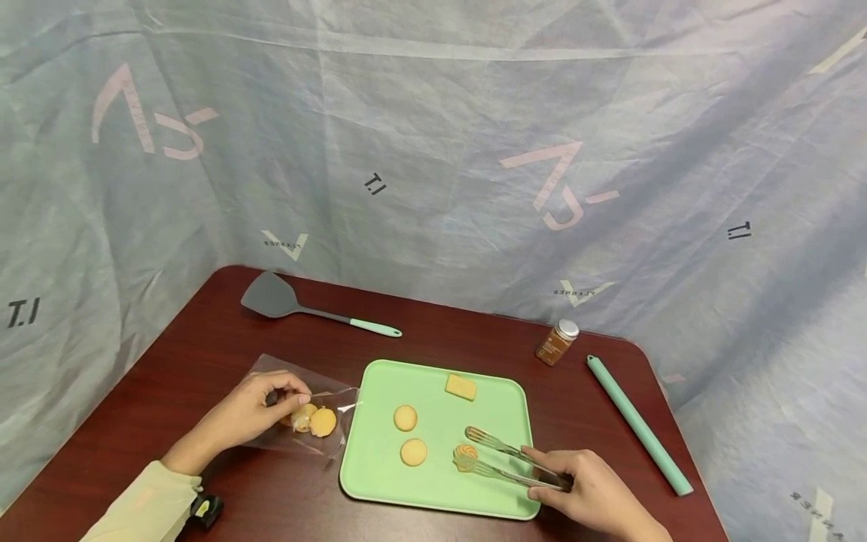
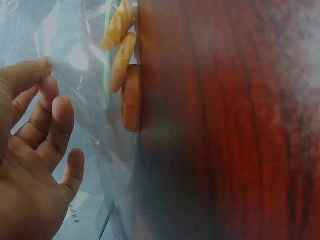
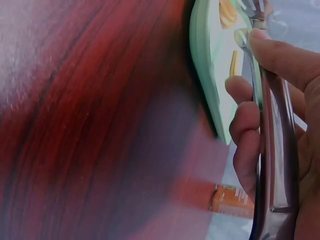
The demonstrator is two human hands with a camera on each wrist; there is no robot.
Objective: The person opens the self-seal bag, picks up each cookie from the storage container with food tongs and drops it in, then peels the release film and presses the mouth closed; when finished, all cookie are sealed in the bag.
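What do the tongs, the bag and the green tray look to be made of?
Tongs: polished metal, probably stainless steel, judging by their bright reflections.
Bag: thin, glossy plastic film; it is see-through, creased and catches glints.
Tray: likely rigid plastic, smooth and rather matte, given its even green colour, though coated metal is possible.

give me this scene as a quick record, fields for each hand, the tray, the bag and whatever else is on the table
left hand: pinches plastic bag
right hand: holds metal tongs, arms spread apart
tray: green; holds swirled cookie, two round cookies, rectangular cookie
tong tips: one overlaps swirled cookie in head view; grip unclear
bag contents: at least three cookies
beyond tray: spatula at left, jar at right
right of tray: teal rod
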